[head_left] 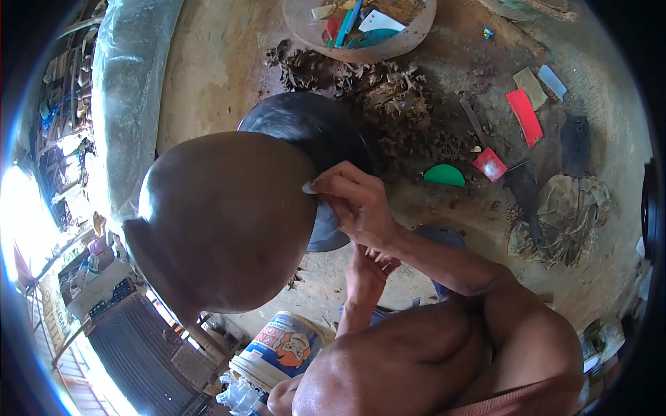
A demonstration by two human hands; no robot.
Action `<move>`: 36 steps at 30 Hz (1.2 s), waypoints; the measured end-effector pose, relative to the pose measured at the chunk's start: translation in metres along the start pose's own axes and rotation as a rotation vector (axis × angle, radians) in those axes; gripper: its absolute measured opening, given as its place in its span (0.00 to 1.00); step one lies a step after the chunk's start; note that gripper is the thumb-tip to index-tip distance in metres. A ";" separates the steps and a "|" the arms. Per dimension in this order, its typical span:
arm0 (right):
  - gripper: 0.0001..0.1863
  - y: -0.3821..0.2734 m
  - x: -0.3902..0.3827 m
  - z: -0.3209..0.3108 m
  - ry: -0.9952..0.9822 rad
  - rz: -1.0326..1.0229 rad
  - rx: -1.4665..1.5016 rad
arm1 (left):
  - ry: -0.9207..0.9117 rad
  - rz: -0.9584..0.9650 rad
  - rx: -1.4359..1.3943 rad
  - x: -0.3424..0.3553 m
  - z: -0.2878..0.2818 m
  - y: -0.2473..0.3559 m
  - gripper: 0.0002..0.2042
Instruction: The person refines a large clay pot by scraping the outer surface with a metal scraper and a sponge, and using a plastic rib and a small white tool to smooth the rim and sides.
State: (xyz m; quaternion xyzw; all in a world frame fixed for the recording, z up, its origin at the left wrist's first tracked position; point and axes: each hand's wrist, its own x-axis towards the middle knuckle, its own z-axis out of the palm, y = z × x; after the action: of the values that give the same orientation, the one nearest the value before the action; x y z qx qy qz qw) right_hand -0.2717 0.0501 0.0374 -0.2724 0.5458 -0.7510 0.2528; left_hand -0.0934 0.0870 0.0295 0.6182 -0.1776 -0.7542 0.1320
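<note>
A large rounded brown clay pot point(225, 208) fills the left middle, tilted with its flared rim point(156, 267) toward the lower left. My right hand point(354, 201) is closed in a pinch on a small pale, thin piece point(309, 188), whose edge touches the right side of the pot. Just under my right wrist is my left hand point(368, 277), its fingers curled; what they hold, if anything, is hidden. Behind the pot shows a dark, shiny round form point(329, 128), with a blue-grey curved surface point(326, 232) below it, partly covered by the pot and my hand.
Clay scraps point(388, 100) lie beyond the pot, near a basin point(295, 24) of tools. At right are a green half-disc point(444, 175), red pieces point(525, 118) and a crumpled cloth point(569, 215). A printed bucket point(281, 343) stands near my knee; plastic sheeting point(128, 97) runs along the left.
</note>
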 end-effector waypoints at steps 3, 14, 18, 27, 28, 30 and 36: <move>0.19 0.003 0.002 -0.002 0.001 0.001 -0.011 | 0.171 0.049 -0.090 0.005 -0.015 0.032 0.31; 0.19 0.015 0.001 -0.008 -0.023 0.040 -0.046 | 0.017 0.007 -0.019 0.004 0.006 0.006 0.34; 0.18 0.012 0.010 -0.014 0.010 -0.014 -0.079 | 0.346 0.234 -0.037 0.025 -0.030 0.070 0.31; 0.20 0.025 0.006 -0.006 -0.016 0.051 -0.053 | -0.084 -0.112 0.040 -0.003 0.004 -0.001 0.35; 0.20 0.023 0.008 -0.009 -0.001 0.062 -0.049 | 0.011 -0.121 -0.054 -0.002 0.004 0.007 0.35; 0.20 0.018 0.012 -0.008 -0.006 0.043 -0.085 | 0.195 0.120 -0.116 0.012 -0.010 0.041 0.34; 0.18 0.018 0.015 0.010 -0.029 0.023 -0.109 | 0.234 0.592 0.361 0.050 -0.060 0.051 0.29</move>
State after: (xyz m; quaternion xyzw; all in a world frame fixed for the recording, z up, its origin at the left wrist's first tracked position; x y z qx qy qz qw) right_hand -0.2745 0.0283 0.0243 -0.2904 0.5854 -0.7130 0.2542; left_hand -0.0453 0.0135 -0.0030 0.6353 -0.4627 -0.5641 0.2530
